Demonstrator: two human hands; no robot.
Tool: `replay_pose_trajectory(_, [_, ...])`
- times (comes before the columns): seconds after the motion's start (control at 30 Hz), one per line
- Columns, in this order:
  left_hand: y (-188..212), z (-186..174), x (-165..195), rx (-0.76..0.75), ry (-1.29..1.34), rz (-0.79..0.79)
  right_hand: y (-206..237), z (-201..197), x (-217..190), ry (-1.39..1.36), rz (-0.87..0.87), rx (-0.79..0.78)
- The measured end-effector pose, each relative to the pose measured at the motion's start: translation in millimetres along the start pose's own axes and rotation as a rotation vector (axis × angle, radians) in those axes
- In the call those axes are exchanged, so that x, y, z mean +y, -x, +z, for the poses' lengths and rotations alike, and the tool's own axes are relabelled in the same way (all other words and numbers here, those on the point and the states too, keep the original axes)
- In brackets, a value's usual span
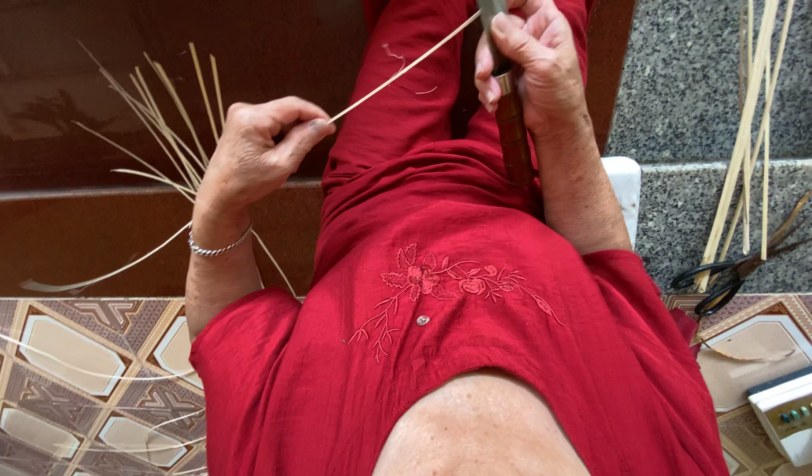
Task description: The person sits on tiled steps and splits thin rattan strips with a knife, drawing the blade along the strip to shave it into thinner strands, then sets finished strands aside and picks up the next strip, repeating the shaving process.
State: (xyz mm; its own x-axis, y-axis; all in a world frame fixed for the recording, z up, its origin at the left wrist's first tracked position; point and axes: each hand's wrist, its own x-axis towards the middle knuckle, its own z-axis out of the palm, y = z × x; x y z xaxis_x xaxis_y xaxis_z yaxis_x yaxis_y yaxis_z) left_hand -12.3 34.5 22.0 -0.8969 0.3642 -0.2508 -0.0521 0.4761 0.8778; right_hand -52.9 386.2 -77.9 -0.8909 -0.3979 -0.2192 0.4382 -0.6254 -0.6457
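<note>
While a thin pale strip (397,75) is stretched across the red-clothed lap, it is pinched at its near end between thumb and forefinger of the left hand (256,150); its far end runs up to the right hand (529,62), which is clenched round the dark handle of a knife (512,123), the blade end being hidden at the top edge. The strip looks light, springy and narrow; it is judged likely to bend freely yet to snap or split if kinked, and its edges may be sharp; it is best taken near the end, flat between fingertips, as it is gripped now. More strips (163,115) fan out behind the left wrist, on which a silver bracelet (216,249) is worn; a second bundle (750,123) is leant over the grey stone step on the right, with black scissors (732,273) just beside its lower ends; a white device (794,414) is seen at the lower right corner, on patterned tiles (62,370).
</note>
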Motion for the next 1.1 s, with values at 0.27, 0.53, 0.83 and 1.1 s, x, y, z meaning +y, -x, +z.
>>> replay_pose_trajectory(0.27, [-16.3,13.9,-4.2,-0.047,-0.015,0.053,3.9,40.0,17.9,0.142,0.197,-0.106])
replay_pose_trajectory(0.53, [-0.8,8.7,-9.0,-0.047,0.093,-0.001,2.5,26.1,9.6,0.116,0.094,-0.048])
replay_pose_trajectory(0.83, [20.5,-12.9,-14.9,-0.02,0.017,-0.04,-0.1,11.4,1.8,0.13,0.027,-0.057])
replay_pose_trajectory(1.1, [38.7,-28.4,-16.0,-0.01,0.054,-0.12,-8.9,-2.5,1.0,0.133,0.022,-0.044])
